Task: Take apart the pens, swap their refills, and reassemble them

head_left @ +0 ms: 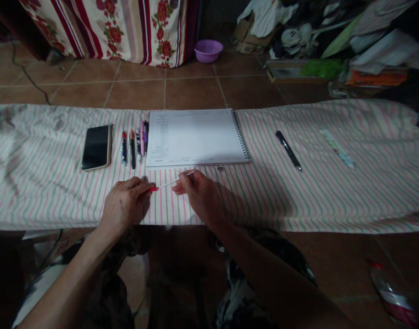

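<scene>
My left hand [127, 201] is closed on a red pen barrel [154, 188], whose end pokes out past the fingertips. Between thumb and fingers, my right hand [197, 192] pinches a thin white pen refill [171, 182]. The refill's left end is at the mouth of the red barrel; whether it sits inside I cannot tell. A small dark metallic piece [220, 169] lies on the cloth right of my right hand. Just beyond both hands is a spiral notebook [202, 137], opened to a white page with printing along its left and lower edges.
On the striped cloth [58, 192] lie a phone [97, 147], several pens [132, 148] left of the notebook, a black pen [289, 151] and a pale patterned pen [337, 148] at right. A purple basin [208, 51] and piled clutter are on the tiled floor beyond; a bottle [394, 292] lies lower right.
</scene>
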A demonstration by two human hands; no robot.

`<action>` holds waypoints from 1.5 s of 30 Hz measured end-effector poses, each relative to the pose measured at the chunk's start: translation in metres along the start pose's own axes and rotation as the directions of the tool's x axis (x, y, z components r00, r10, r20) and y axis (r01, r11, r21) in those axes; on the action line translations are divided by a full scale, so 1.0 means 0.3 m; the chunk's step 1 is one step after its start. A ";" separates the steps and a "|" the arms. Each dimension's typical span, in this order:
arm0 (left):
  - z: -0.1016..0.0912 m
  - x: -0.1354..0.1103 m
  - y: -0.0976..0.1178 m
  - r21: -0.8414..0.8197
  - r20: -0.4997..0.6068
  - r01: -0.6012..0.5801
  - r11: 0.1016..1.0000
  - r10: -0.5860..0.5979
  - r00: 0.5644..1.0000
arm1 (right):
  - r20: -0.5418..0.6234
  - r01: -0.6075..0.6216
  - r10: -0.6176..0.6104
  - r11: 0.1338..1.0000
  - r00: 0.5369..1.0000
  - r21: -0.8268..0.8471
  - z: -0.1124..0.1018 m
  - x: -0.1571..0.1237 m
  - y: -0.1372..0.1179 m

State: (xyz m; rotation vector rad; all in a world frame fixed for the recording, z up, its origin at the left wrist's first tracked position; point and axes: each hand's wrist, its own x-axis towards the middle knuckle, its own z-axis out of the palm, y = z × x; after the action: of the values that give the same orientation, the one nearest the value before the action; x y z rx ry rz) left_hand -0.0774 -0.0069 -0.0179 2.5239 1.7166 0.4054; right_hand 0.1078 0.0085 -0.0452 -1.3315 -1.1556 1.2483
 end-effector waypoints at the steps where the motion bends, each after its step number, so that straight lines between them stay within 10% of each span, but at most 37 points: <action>1: 0.001 0.000 0.000 0.002 0.001 0.003 1.000 -0.003 1.000 | 0.002 0.002 -0.002 1.000 1.000 -0.004 0.001 0.000 0.001; 45: 0.005 -0.001 0.005 -0.111 0.047 0.156 0.981 -0.151 0.987 | 0.080 -0.057 0.049 0.994 0.996 0.096 0.009 0.012 0.023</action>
State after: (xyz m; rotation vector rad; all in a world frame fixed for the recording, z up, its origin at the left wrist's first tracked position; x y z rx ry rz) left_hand -0.0757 -0.0075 -0.0190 2.2866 1.8033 0.4291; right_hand 0.1054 0.0113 -0.0526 -1.2572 -1.1036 1.3885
